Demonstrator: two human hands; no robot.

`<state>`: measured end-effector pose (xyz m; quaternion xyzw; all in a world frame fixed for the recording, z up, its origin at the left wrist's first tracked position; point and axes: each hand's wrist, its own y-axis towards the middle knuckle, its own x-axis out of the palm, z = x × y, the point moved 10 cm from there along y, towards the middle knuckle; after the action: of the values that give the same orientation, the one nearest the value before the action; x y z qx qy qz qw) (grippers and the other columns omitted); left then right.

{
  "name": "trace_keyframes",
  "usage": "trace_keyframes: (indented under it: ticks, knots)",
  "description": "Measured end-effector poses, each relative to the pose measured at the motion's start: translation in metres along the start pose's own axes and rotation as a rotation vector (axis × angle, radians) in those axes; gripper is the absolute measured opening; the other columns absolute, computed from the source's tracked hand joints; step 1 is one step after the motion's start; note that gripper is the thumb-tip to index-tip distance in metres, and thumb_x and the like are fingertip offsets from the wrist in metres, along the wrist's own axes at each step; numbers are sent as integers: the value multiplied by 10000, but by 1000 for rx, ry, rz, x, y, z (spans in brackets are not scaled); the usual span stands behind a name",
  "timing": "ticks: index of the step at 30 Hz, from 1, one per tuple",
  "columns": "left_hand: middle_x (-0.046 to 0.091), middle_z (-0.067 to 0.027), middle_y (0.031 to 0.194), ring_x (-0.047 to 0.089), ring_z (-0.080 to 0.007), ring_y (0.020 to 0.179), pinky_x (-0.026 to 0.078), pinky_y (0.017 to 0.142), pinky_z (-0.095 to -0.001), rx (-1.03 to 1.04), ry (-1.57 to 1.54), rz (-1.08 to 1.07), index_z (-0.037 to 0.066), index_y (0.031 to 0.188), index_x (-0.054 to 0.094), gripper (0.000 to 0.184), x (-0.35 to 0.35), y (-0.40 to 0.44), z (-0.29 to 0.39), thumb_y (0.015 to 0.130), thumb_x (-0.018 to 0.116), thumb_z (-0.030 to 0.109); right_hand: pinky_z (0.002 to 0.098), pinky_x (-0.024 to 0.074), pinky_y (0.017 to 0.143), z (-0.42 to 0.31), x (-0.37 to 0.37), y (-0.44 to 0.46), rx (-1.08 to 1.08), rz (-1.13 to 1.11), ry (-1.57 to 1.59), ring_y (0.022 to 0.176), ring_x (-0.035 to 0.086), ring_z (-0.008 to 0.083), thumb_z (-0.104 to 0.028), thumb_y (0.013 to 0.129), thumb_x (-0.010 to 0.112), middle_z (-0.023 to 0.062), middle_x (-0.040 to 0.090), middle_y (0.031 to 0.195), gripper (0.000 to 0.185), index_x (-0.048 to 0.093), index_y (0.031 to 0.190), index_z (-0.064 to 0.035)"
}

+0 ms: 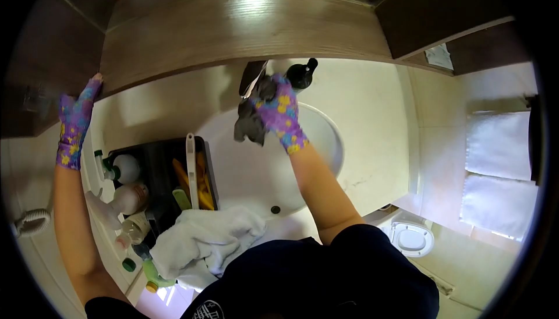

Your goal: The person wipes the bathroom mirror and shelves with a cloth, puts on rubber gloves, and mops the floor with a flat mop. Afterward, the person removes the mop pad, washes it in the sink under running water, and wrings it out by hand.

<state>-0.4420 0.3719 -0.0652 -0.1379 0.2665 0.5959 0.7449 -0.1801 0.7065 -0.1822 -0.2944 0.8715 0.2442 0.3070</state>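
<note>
My right hand (280, 112), in a purple floral glove, is closed around a dark grey cloth (250, 126). It is beside the tap (252, 79) at the back of the white washbasin (335, 144). The cloth hangs over the basin and hides part of the tap. A black pump bottle (300, 75) stands just right of this hand. My left hand (75, 122), gloved alike, reaches up to the left end of the wooden shelf (250, 28). Its fingers are apart, and one fingertip touches the shelf's lower edge.
A black caddy (157, 151) holding a white-handled brush (191, 162) and yellow items stands left of the basin. Spray bottles (129, 198) line its outer side. A white towel (201, 240) lies in front. At right are a toilet (411, 238) and hanging towels (499, 144).
</note>
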Motion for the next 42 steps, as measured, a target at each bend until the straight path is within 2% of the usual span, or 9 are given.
trace_keyframes:
  ticks: [7, 15, 18, 20, 26, 29, 31, 36, 42]
  knots:
    - [618, -223, 1053, 601, -280, 923, 474, 834, -378, -395, 91, 3, -95, 1125, 552, 654, -4, -20, -17, 765, 717, 426, 372, 484, 829, 51, 49, 45, 80, -184, 279, 943, 616, 314, -187, 673, 725, 184, 642, 984, 467, 583, 1065, 22]
    - [630, -166, 971, 602, -239, 894, 466, 831, -371, -100, 338, -7, -6, 1061, 619, 586, 5, -24, 30, 755, 677, 490, 306, 502, 693, 28, 24, -51, 512, -626, 338, 726, 591, 196, -68, 726, 737, 75, 616, 816, 329, 551, 989, 2]
    - [582, -234, 1175, 574, -282, 1098, 430, 950, -377, 151, 401, 83, -10, 1241, 507, 604, -5, -16, 38, 792, 656, 365, 341, 510, 792, -17, 17, -82, 385, -704, 716, 861, 617, 241, -33, 744, 697, 121, 616, 926, 235, 597, 953, 9]
    - [658, -88, 874, 608, -173, 787, 497, 739, -342, 319, 320, 85, 33, 980, 675, 499, 1, -15, 45, 789, 655, 494, 347, 476, 886, -140, 11, -111, 743, -897, 1573, 1003, 593, 257, -40, 775, 673, 158, 598, 1055, 277, 604, 1036, 22]
    - [610, -217, 1137, 574, -304, 1097, 429, 940, -387, 50, 443, -128, -68, 1144, 578, 711, 16, 2, 35, 749, 666, 517, 321, 459, 919, -174, 72, -125, -273, -584, 248, 1067, 554, 254, -251, 764, 771, 136, 578, 1128, 690, 430, 1326, -39]
    - [621, -238, 1075, 585, -347, 1048, 442, 895, -405, -37, 528, -40, -53, 1088, 599, 711, 12, 3, 17, 738, 639, 564, 305, 511, 792, -59, 15, -117, 140, -323, 680, 912, 602, 213, -124, 775, 747, 82, 602, 1029, 486, 530, 1198, -28]
    - [650, -247, 985, 616, -382, 970, 473, 831, -426, 8, 536, 10, -32, 1012, 638, 677, 11, 6, 7, 747, 602, 590, 280, 502, 737, 16, -55, -85, 376, -72, 303, 824, 595, 173, -129, 779, 746, 71, 612, 934, 401, 568, 1114, 1]
    - [667, -220, 949, 640, -337, 925, 491, 795, -390, 8, 399, 14, -49, 979, 653, 680, 4, 15, -3, 742, 639, 587, 357, 483, 800, 68, -78, 17, 222, -27, -112, 877, 607, 271, -387, 663, 804, 148, 614, 921, 767, 492, 1262, -25]
    - [601, -178, 1094, 578, -221, 980, 457, 871, -318, -216, 135, -101, -100, 1085, 585, 640, 6, -15, 13, 751, 745, 422, 341, 491, 811, 101, -64, 56, 115, -61, -103, 891, 659, 259, -418, 728, 724, 96, 699, 942, 478, 663, 1042, -64]
